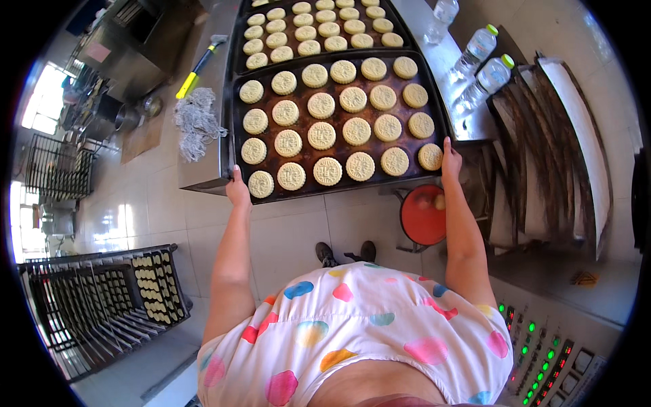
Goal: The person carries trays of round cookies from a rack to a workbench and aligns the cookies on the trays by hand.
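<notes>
Both my hands grip a dark baking tray point(305, 190) by its near corners. My left hand point(238, 188) is closed on the left edge, and my right hand point(451, 161) is closed on the right edge. Rows of pale round pastries point(321, 136) with stamped tops and scalloped sides sit on it, spaced apart. The tray's near end juts out past the metal table point(210, 173) toward me. Right behind it lies a second dark tray point(239, 62) with more of the same pastries.
On the table's left lie a grey tangled rag point(198, 125) and a yellow-handled scraper point(196, 71). Several water bottles point(477, 51) are at the right. A red round stool point(424, 216) stands below. Empty trays point(542, 149) lean at right, a loaded rack point(102, 298) stands left, and a control panel point(542, 359) is near right.
</notes>
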Motion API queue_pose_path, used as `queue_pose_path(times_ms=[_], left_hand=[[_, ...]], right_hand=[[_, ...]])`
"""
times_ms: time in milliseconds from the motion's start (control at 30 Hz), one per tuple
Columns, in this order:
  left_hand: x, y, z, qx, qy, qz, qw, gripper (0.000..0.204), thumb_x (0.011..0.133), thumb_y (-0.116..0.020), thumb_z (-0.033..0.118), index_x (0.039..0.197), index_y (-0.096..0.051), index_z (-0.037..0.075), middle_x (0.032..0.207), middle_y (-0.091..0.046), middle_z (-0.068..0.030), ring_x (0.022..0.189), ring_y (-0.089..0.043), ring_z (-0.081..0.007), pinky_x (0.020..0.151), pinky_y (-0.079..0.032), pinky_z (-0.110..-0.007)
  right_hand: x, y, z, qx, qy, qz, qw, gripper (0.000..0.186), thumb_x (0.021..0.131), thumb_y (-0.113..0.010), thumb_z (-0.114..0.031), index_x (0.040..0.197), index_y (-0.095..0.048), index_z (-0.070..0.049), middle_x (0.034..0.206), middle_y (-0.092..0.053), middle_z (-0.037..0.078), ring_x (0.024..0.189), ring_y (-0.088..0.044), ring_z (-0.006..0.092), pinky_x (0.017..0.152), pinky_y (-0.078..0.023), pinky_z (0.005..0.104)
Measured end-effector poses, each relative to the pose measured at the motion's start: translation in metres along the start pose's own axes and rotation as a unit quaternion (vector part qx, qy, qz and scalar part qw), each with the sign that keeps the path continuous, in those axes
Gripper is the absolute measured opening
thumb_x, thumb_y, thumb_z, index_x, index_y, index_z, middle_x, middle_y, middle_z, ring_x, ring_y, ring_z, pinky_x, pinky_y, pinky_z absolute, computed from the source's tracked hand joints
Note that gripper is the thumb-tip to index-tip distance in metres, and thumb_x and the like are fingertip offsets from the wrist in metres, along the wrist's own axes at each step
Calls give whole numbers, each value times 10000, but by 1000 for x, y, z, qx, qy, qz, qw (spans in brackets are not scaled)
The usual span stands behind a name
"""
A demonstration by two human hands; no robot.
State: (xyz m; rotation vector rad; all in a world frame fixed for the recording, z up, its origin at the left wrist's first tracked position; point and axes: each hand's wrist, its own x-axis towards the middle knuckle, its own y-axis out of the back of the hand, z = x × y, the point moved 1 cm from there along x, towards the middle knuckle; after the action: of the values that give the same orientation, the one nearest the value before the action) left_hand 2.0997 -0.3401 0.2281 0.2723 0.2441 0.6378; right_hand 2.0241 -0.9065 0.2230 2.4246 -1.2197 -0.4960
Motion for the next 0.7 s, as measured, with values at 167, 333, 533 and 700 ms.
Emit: queue_pose_path(times_ms=[167,333,533,700], left_hand=[[-12,5,7,208,-19,60,976,676,810,-485,599,775,-641,-57,818,-621,-266,832,-586,-410,752,-434,-451],[-17,9,15,255,2,62,965,709,816,-424,627,776,-654,-42,810,-623,-260,830,-588,-409,743,-435,-468],[-20,10,15,255,-7,59,965,705,817,-426,622,764,-654,-44,800,-618,-268,829,-587,-415,740,-438,-479],[-23,9,11,265,14,43,963,726,808,-420,642,749,-662,-39,788,-623,-265,809,-597,-417,739,-444,-483]], right_hand=[[-7,6,10,-25,46,5,999,649,819,-488,-570,903,-645,55,835,-630,246,825,-595,381,763,-436,418],[-7,2,8,-5,48,21,999,632,823,-519,-533,873,-635,87,791,-635,234,766,-606,337,736,-440,403],[-12,3,6,17,44,8,999,604,824,-544,-505,869,-633,91,771,-633,228,703,-585,283,715,-440,385],[-19,13,7,-40,15,19,999,610,828,-538,-508,855,-637,93,770,-634,227,720,-593,303,719,-437,400]])
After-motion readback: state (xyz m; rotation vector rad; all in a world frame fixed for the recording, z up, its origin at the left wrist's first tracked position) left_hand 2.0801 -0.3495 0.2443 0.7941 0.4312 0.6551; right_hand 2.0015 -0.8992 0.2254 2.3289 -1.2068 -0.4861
